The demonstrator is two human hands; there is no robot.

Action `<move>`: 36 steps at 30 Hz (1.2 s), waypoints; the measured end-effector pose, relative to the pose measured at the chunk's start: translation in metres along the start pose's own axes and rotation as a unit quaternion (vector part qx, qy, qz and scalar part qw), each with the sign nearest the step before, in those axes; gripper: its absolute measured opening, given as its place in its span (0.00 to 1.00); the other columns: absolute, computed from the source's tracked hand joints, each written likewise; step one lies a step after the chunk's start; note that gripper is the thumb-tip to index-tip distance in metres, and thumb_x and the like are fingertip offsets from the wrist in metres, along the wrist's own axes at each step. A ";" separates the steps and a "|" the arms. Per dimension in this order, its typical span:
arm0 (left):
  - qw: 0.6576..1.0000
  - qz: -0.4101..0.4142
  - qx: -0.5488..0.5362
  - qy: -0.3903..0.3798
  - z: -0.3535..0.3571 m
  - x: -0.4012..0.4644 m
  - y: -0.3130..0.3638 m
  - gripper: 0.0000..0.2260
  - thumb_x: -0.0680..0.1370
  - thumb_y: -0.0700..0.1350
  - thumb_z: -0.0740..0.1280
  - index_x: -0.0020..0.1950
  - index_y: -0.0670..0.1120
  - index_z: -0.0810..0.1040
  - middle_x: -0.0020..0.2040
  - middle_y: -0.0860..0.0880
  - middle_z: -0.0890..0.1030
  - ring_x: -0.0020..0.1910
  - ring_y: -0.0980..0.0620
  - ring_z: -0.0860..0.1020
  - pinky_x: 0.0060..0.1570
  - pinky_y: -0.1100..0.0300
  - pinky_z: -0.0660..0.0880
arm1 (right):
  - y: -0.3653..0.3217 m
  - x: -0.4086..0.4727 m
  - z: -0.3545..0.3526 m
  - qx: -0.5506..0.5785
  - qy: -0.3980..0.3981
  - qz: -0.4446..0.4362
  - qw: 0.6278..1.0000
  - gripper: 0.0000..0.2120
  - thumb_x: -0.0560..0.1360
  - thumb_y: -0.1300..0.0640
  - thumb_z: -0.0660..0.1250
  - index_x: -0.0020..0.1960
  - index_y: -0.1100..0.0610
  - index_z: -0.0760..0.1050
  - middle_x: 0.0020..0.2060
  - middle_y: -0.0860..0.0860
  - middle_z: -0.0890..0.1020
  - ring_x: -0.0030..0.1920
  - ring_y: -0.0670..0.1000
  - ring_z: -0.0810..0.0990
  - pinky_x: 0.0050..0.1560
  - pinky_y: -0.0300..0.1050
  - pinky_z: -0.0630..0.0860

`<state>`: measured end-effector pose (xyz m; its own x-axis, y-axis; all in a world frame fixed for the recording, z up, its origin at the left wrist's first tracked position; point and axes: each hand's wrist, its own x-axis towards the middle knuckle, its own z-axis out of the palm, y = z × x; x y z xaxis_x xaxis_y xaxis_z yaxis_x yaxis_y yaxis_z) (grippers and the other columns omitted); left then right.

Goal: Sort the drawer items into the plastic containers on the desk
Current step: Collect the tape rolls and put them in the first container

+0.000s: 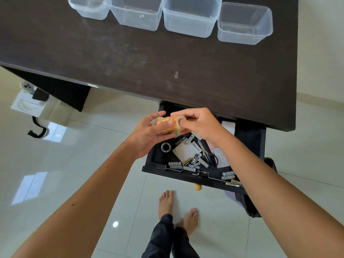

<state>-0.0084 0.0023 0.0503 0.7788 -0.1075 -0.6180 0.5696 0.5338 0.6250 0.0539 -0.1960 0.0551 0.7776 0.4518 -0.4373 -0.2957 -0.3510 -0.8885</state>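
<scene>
Tape rolls (pixel 170 123) half hidden, left hand (pixel 149 135) and right hand (pixel 199 125) grip clamped round them, drawer (pixel 158 162) below.

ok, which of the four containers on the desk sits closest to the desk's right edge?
The far-right container, the shallow one; the other three line up to its left.

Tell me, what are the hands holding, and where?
Tape rolls: left hand grips round their sides, right hand pinches the right end.
</scene>
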 end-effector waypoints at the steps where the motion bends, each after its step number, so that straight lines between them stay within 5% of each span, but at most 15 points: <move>1: 1.000 -0.001 0.001 0.001 -0.002 -0.003 -0.001 0.32 0.72 0.39 0.76 0.74 0.41 0.71 0.68 0.37 0.79 0.57 0.40 0.86 0.53 0.49 0.85 | -0.001 0.001 0.005 -0.019 0.004 -0.007 1.000 0.12 0.78 0.56 0.72 0.59 0.46 0.87 0.52 0.50 0.89 0.48 0.55 0.89 0.57 0.59 0.86; 5: 1.000 0.008 -0.009 0.017 -0.012 -0.011 -0.010 0.29 0.70 0.37 0.77 0.71 0.40 0.74 0.61 0.39 0.82 0.54 0.42 0.86 0.49 0.52 0.85 | -0.007 0.002 0.021 -0.058 0.004 -0.008 0.998 0.13 0.76 0.58 0.72 0.57 0.45 0.86 0.47 0.49 0.87 0.34 0.45 0.81 0.39 0.50 0.82; 9: 0.999 0.000 -0.036 0.012 -0.021 -0.014 -0.015 0.27 0.71 0.36 0.77 0.69 0.41 0.75 0.63 0.38 0.81 0.55 0.41 0.85 0.50 0.52 0.85 | -0.008 0.004 0.025 -0.022 -0.004 0.009 1.000 0.09 0.76 0.64 0.74 0.54 0.54 0.83 0.50 0.55 0.84 0.32 0.48 0.81 0.30 0.42 0.77; 16: 0.998 0.013 -0.062 -0.006 -0.026 -0.010 -0.022 0.23 0.72 0.35 0.77 0.66 0.43 0.77 0.64 0.38 0.79 0.54 0.42 0.86 0.53 0.52 0.85 | 0.004 -0.002 0.012 0.103 -0.069 0.009 0.992 0.10 0.80 0.66 0.71 0.61 0.61 0.83 0.52 0.59 0.81 0.41 0.53 0.83 0.42 0.43 0.82; 21: 0.996 0.035 -0.073 0.023 -0.033 -0.009 -0.028 0.25 0.70 0.34 0.79 0.65 0.43 0.77 0.63 0.38 0.81 0.55 0.42 0.86 0.54 0.51 0.84 | 0.020 0.000 0.011 0.088 -0.046 0.021 0.995 0.11 0.81 0.68 0.69 0.62 0.61 0.83 0.48 0.57 0.82 0.40 0.52 0.84 0.42 0.41 0.81; 29: 0.994 0.052 -0.091 0.038 -0.049 -0.011 -0.027 0.39 0.57 0.42 0.88 0.65 0.42 0.79 0.57 0.39 0.86 0.57 0.39 0.85 0.55 0.49 0.83 | 0.070 0.015 0.041 -0.209 0.019 0.023 0.977 0.08 0.80 0.60 0.73 0.57 0.53 0.86 0.45 0.50 0.86 0.37 0.49 0.85 0.46 0.49 0.83; 33: 0.995 0.044 -0.083 0.040 -0.053 -0.013 -0.026 0.40 0.56 0.42 0.89 0.66 0.42 0.79 0.59 0.39 0.84 0.58 0.39 0.85 0.56 0.48 0.83 | 0.083 0.026 0.066 -0.331 0.018 0.001 0.943 0.14 0.80 0.56 0.72 0.65 0.52 0.85 0.54 0.51 0.83 0.55 0.53 0.80 0.54 0.44 0.72; 36: 0.995 0.038 -0.079 0.042 -0.056 -0.013 -0.026 0.40 0.56 0.42 0.88 0.66 0.42 0.79 0.61 0.37 0.82 0.59 0.38 0.85 0.57 0.47 0.83 | 0.088 0.029 0.077 -0.372 0.008 -0.015 0.928 0.13 0.81 0.56 0.71 0.65 0.53 0.85 0.54 0.53 0.80 0.59 0.59 0.79 0.54 0.44 0.69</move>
<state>-0.0481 0.0369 0.0158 0.7898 0.0046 -0.6134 0.4564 0.6636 0.5927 0.0081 -0.1504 -0.0465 0.7889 0.4610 -0.4062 0.1875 -0.8102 -0.5554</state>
